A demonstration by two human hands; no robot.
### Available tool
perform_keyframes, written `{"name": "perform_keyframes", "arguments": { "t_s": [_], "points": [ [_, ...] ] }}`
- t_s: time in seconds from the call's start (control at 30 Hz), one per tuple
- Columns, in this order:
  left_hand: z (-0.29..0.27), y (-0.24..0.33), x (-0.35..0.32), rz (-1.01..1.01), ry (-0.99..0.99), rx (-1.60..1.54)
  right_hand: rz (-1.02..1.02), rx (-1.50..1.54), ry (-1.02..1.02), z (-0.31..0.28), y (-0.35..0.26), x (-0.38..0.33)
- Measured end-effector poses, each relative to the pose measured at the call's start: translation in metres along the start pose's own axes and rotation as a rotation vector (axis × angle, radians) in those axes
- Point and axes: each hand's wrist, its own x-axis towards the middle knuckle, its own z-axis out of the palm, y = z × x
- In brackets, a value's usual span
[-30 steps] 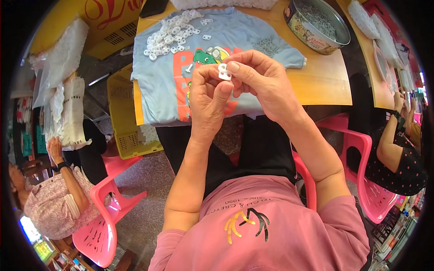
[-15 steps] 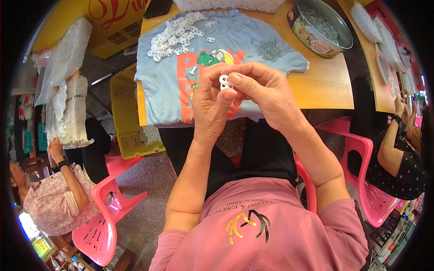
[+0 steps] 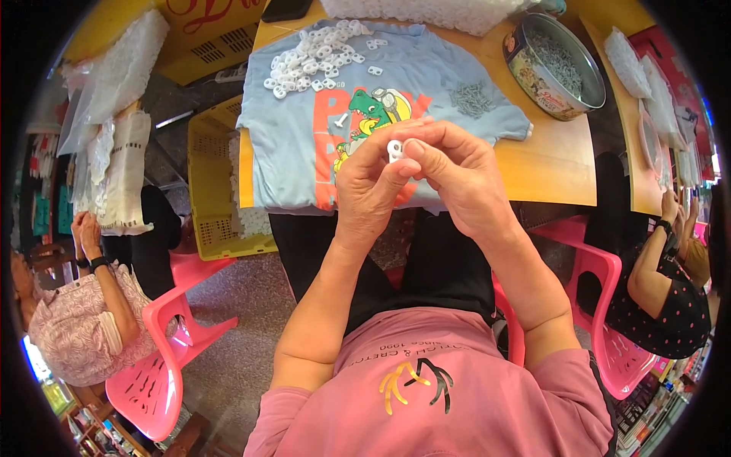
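Between my two hands, above the near part of a light blue T-shirt (image 3: 278,156), is a small white plastic piece with two holes (image 3: 395,150). My left hand (image 3: 371,185) pinches it from the left with thumb and fingers. My right hand (image 3: 466,169) closes on its other side, its thumb and curled fingers covering part of it. On the shirt beyond lies a heap of similar white pieces (image 3: 316,62), with a few loose ones beside it. A small pile of grey screws (image 3: 472,99) rests farther right. One small pale peg-like piece (image 3: 341,120) lies on the printed picture.
A round tin (image 3: 531,80) of grey screws stands at the right on the wooden table (image 3: 560,171). Filled clear bags (image 3: 415,11) lie along the far side. A yellow crate (image 3: 217,179) is at the left. People sit on pink chairs (image 3: 164,343) at both sides.
The white piece has turned between my fingers, and less of it shows. The whole view has shifted slightly, while both hands keep their pinch.
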Motion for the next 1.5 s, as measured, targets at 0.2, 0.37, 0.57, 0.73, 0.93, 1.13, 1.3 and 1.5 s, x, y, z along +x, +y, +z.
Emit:
{"name": "perform_keyframes", "arguments": {
  "t_s": [0.2, 0.37, 0.57, 0.73, 0.93, 1.13, 1.3, 1.5],
  "points": [
    [-0.002, 0.005, 0.0, -0.003, -0.014, -0.005, -0.027, -0.008, -0.008, -0.002, 0.003, 0.002],
    [-0.005, 0.002, 0.001, 0.064, -0.047, 0.034, -0.007, -0.039, -0.076, -0.01, 0.002, 0.001],
    [-0.009, -0.002, 0.001, 0.049, -0.09, -0.072, -0.042, -0.059, -0.022, -0.002, 0.007, -0.002],
    [-0.003, -0.001, 0.005, 0.034, -0.075, -0.109, -0.054, -0.277, 0.006, 0.005, -0.017, 0.019],
    [0.002, -0.001, 0.005, -0.045, 0.071, -0.141, -0.153, -0.6, -0.047, 0.05, -0.046, 0.066],
    [-0.001, 0.0, 0.004, -0.061, -0.009, -0.049, -0.153, -0.598, -0.408, 0.038, -0.054, 0.128],
    [-0.002, 0.001, 0.003, -0.068, -0.061, 0.016, -0.149, -1.192, -0.145, -0.026, -0.044, 0.154],
    [-0.003, 0.002, 0.001, -0.051, -0.069, 0.064, -0.275, -1.478, -0.097, -0.035, -0.022, 0.141]
  ]
}}
